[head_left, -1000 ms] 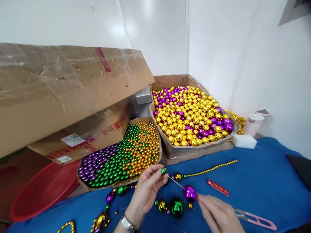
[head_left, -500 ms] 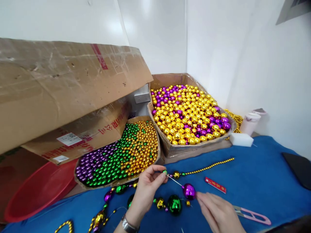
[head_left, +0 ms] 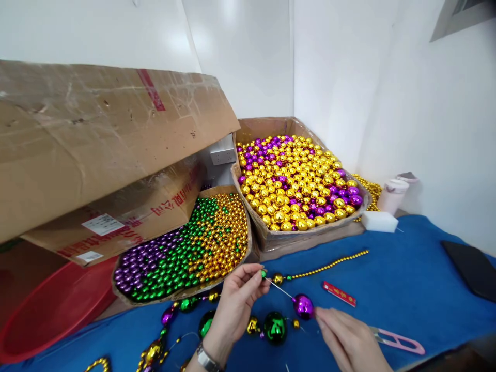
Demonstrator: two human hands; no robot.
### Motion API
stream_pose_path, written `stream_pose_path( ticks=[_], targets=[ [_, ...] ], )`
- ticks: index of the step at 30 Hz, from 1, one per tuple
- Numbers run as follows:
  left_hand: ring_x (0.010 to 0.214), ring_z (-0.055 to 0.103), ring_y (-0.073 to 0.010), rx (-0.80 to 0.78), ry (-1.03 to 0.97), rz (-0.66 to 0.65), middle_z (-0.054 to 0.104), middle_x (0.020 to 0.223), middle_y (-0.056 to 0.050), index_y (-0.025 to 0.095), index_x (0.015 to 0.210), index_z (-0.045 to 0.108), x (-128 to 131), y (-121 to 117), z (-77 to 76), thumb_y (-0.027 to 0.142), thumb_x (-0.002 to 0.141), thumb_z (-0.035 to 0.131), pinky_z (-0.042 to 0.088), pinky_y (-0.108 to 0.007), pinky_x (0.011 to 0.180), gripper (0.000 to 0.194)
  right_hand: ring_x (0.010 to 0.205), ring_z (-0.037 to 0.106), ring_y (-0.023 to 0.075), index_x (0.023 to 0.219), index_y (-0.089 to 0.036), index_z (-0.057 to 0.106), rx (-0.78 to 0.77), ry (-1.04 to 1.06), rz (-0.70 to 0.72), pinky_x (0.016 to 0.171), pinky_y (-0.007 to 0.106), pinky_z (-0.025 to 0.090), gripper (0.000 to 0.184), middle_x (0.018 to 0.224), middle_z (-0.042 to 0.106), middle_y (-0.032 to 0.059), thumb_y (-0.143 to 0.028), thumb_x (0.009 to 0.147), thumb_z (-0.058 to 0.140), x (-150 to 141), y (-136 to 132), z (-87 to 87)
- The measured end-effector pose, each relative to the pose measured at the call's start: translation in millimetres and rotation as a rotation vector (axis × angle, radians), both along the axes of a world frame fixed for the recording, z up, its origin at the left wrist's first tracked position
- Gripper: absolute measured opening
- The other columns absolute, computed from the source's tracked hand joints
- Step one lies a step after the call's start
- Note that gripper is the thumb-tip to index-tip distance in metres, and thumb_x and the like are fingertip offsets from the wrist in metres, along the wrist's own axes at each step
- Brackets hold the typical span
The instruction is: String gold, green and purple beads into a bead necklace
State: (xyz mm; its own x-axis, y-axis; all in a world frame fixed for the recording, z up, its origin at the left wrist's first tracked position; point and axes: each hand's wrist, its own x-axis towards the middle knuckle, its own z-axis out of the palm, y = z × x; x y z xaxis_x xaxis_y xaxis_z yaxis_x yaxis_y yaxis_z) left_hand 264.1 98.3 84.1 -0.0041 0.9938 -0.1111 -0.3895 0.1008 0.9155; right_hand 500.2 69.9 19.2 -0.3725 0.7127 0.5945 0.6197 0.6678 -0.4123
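**2 slick beads, 1 thin strand: a slip at the fingertips is the main risk**

The left hand (head_left: 237,302) pinches a small green bead (head_left: 263,274) between thumb and fingertips. From there a thin pale strand (head_left: 282,289) runs to a large purple bead (head_left: 303,306), whose right edge the right hand (head_left: 346,331) pinches; whether those fingers also grip cord is hidden. Both beads are at the near side of the blue-covered bench (head_left: 391,289), between the 2 hands.

The green bead looks the likelier to escape: it is small, shiny and held only at the fingertips. If it popped free, it could roll over the cloth or drop into the shallow box (head_left: 251,235) just behind, where many green beads like it would hide it.

A hard pull by the right hand could strain the strand or drag it out of the left hand's pinch; it looks fairly taut.

Tangling is a further worry. A large green bead (head_left: 275,328) and a small gold bead (head_left: 296,324) with fine line lie close by, and a beaded garland (head_left: 167,316) lies left of the wrist, so a dropped strand could snag on them. The pink-handled scissors (head_left: 403,342) rest just beside the right hand, where a careless sweep could knock them.
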Motion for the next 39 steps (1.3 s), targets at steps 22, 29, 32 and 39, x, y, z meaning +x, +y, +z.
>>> stream_pose_path(
  ticks=[22, 29, 32, 39],
  targets=[
    [0.073, 0.058, -0.0198, 0.309, 0.735, -0.187, 0.067, 0.079, -0.005, 0.021, 0.081, 0.068, 82, 15, -61.1, 0.034, 0.085, 0.051, 0.042, -0.028, 0.069, 0.021, 0.084, 0.064, 0.0175, 0.108, -0.022, 0.059, -0.347, 0.138, -0.151, 0.073, 0.027, 0.050, 0.024, 0.094, 0.065, 0.0058, -0.029, 0.093, 0.042, 10, 24, -28.4],
    [0.075, 0.058, -0.0195, 0.368, 0.779, -0.302, 0.066, 0.080, -0.006, 0.018, 0.081, 0.064, 98, 24, -66.2, 0.032, 0.088, 0.046, 0.041, -0.028, 0.071, 0.024, 0.082, 0.061, 0.0177, 0.090, -0.021, 0.066, -0.336, 0.351, -0.156, 0.073, 0.026, 0.048, 0.021, 0.089, 0.063, 0.0052, -0.032, 0.090, 0.049, 9, 33, 4.2],
    [0.073, 0.057, -0.0179, 0.375, 0.784, -0.370, 0.066, 0.078, -0.004, 0.019, 0.080, 0.062, 101, 27, -66.9, 0.036, 0.088, 0.045, 0.040, -0.026, 0.068, 0.025, 0.078, 0.058, 0.0176, 0.084, -0.019, 0.064, -0.325, 0.483, -0.223, 0.069, 0.026, 0.046, 0.022, 0.082, 0.061, 0.0042, -0.036, 0.089, 0.050, 22, 42, 8.5],
    [0.053, 0.050, -0.0130, 0.349, 0.798, -0.530, 0.055, 0.058, 0.003, 0.019, 0.075, 0.056, 99, 35, -69.9, 0.038, 0.087, 0.045, 0.035, -0.023, 0.054, 0.025, 0.052, 0.046, 0.0076, 0.093, -0.016, 0.057, -0.345, 0.852, -0.512, 0.047, 0.019, 0.038, 0.030, 0.061, 0.047, -0.0060, -0.044, 0.091, 0.048, 90, 76, 7.1]
  ],
)
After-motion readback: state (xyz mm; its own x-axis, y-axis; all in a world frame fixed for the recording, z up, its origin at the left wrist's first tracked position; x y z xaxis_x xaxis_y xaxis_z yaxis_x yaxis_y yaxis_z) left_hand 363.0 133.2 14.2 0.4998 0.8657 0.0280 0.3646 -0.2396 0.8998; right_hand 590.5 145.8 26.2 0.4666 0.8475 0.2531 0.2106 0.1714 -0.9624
